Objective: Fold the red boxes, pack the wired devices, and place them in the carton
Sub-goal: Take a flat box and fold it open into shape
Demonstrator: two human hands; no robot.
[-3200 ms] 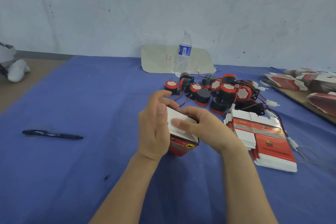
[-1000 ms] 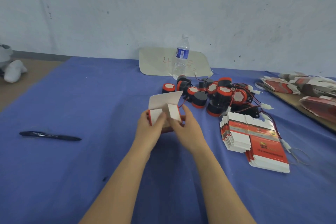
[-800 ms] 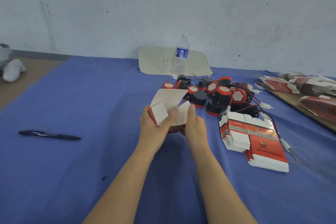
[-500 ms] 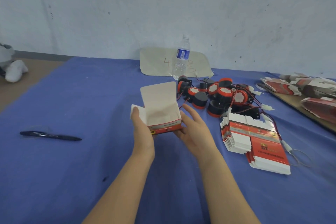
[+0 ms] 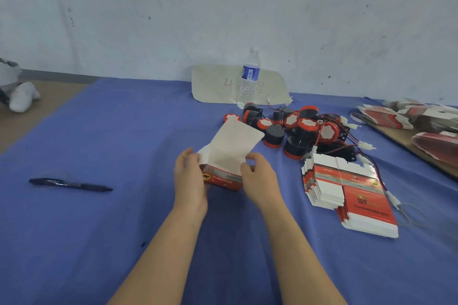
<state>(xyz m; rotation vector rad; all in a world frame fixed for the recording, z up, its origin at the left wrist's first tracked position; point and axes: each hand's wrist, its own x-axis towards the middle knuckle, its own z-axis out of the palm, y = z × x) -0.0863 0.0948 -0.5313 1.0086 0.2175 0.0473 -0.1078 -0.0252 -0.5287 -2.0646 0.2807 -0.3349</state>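
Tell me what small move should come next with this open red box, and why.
Probably free the right hand and reach for a nearby round black-and-red wired device: the red cardboard box stands formed, white lid flap open, and the left hand steadies it.

- two bare forearms show in the head view, the left forearm (image 5: 158,255) and the right forearm (image 5: 297,255), both uncovered from the wrist to the bottom edge of the frame.
- each forearm is slim at the wrist and broadens lower down; the surface looks smooth and plain.
- the left hand (image 5: 190,178) is bare; the back of it shows, with the knuckles only faintly ridged.
- the right hand (image 5: 260,178) is bare as well; its thumb and fingers are slightly blurred, the nails too soft to make out.
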